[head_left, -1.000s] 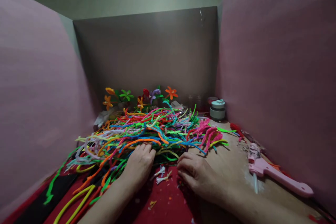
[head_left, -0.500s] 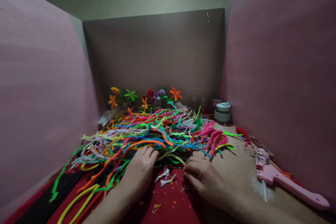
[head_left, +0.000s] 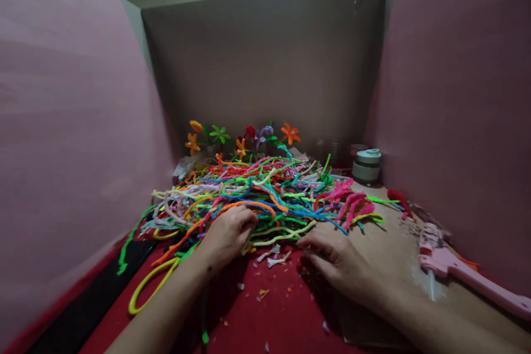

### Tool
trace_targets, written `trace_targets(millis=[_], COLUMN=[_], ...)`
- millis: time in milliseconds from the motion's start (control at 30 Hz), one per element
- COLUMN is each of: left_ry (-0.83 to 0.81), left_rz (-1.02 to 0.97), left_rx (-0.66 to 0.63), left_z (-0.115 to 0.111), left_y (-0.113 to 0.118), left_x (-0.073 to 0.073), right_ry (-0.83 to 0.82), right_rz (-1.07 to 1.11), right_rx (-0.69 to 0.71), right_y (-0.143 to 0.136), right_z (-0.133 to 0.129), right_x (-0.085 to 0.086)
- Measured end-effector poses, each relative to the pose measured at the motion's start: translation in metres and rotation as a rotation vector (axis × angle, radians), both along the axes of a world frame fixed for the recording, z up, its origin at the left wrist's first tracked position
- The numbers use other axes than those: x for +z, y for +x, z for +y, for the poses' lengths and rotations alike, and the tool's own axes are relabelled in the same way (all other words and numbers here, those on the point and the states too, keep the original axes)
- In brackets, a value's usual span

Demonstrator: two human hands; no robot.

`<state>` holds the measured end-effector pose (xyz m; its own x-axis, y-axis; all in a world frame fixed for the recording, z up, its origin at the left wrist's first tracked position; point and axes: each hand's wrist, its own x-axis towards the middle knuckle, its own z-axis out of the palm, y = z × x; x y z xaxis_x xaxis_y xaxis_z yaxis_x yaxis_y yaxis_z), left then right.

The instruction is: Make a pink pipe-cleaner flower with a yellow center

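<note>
A wide, tangled heap of fuzzy pipe cleaners (head_left: 249,193) in many colours lies before me. At its front edge is my left hand (head_left: 230,230), fingers curled together; whatever is between them is hidden. A pale yellow pipe cleaner (head_left: 269,241) runs from beside that hand towards my right hand (head_left: 332,254). My right hand rests low at the heap's front right, its thumb apart from the fingers and nothing visible held. Between the hands, small white-tufted pieces (head_left: 277,259) lie on the red cloth (head_left: 265,310). A yellow pipe cleaner (head_left: 139,287) loops out left of my left forearm.
Pipe-cleaner flowers (head_left: 240,146) stand behind the heap. A pale green lidded cup (head_left: 366,167) is at the back right. On the brown board (head_left: 385,249) at right lies a pink glue gun (head_left: 456,268). Pink panels (head_left: 456,94) rise at both sides. Coloured scraps dot the cloth.
The view has shifted, so the scene sits higher and further right. My left hand's fingers are more curled at the heap's edge. The yellow strands at the lower left now show as a loop.
</note>
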<state>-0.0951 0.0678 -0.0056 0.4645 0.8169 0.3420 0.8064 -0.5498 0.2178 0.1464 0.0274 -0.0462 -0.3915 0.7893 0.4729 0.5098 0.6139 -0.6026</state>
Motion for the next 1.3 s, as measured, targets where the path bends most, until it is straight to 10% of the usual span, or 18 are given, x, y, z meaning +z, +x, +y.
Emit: trace_targets(millis=[233, 500, 867, 1133, 1300], left_ry=[-0.226, -0.088, -0.094, -0.075, 0.024], left_rz=[0.111, 0.455, 0.255, 0.209, 0.358], left_rx=[0.084, 0.068, 0.035, 0.013, 0.006], left_z=[-0.008, -0.008, 0.008, 0.003, -0.005], left_y=[-0.011, -0.008, -0.015, -0.009, -0.001], left_x=[0.021, 0.002, -0.001, -0.003, -0.006], right_ry=[-0.029, -0.030, -0.014, -0.614, -0.650], right_rz=[0.035, 0.039, 0.008, 0.491, 0.682], right_rx=[-0.061, -0.035, 0.023, 0.164, 0.221], right_y=[0.002, 0.003, 0.005, 0.023, 0.048], right_z=[0.000, -0.001, 0.000, 0.000, 0.010], right_x=[-0.005, -0.001, 0.012, 0.049, 0.060])
